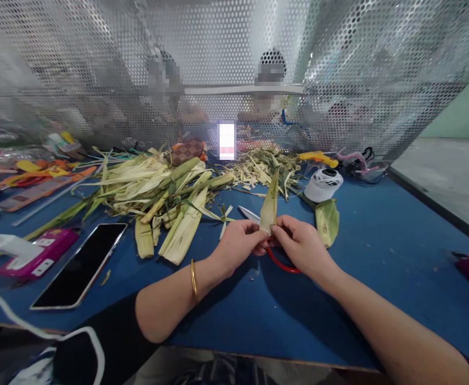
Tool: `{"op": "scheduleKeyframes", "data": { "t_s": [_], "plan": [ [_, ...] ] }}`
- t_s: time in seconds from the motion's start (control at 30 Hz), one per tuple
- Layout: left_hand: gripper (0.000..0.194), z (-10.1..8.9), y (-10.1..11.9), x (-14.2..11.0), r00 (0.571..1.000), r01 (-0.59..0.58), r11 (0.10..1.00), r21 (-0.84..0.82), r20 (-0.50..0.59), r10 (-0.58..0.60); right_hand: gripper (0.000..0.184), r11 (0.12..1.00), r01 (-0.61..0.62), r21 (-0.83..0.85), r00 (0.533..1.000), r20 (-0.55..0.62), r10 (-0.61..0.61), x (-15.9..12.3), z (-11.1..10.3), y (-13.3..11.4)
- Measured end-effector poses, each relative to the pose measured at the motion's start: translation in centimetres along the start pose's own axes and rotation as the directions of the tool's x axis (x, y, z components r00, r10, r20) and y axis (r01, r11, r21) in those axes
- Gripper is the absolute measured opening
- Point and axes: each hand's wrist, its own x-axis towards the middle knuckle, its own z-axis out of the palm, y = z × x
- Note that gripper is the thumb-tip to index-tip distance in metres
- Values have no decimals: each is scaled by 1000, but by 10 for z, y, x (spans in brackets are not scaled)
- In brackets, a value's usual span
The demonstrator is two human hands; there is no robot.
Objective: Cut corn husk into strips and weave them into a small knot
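Note:
A pale green corn husk piece (268, 208) stands upright, its point away from me, pinched at its base by both hands. My left hand (240, 240) has thumb and fingers closed on its left side. On its right side, my right hand (296, 240) grips with thumb and forefinger. Scissors with red handles (282, 264) lie on the table beneath the hands, one blade tip showing past the left hand. Just left of them is a small knotted husk figure (224, 216). To the right rest another husk piece (327, 222) and a spool of white thread (323, 184).
A large heap of corn husks (146, 179) covers the left middle of the blue table (362, 289). Husk scraps (258, 167) lie farther back. A phone (84, 264) and a magenta power strip (38, 255) are at left. A perforated screen (226, 48) stands behind, people beyond it.

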Motion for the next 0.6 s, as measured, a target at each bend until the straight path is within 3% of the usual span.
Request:
{"op": "scheduleKeyframes", "data": {
  "t_s": [0.17,0.27,0.33,0.43,0.53,0.6],
  "plan": [
    [23,0,-5,3,999,30,999,-29,44,-28,24,1000,-13,18,999,37,12,-1,3,0],
    [29,-1,-11,7,997,-48,998,-39,64,50,25,976,-98,195,991,107,78,-1,5,-2],
    [33,-1,-13,8,988,-114,993,-30,105,116,26,892,-222,393,966,212,147,0,4,-4],
    [37,-1,-11,7,970,-154,988,-31,187,157,26,688,-401,605,905,380,193,0,-1,-11],
    [37,-1,-8,5,966,-140,988,-65,211,151,26,541,-489,684,866,457,205,-1,-8,-16],
    [36,-1,-8,5,967,-134,988,-78,206,147,26,526,-501,687,860,464,214,-1,-10,-17]
  ]
}}
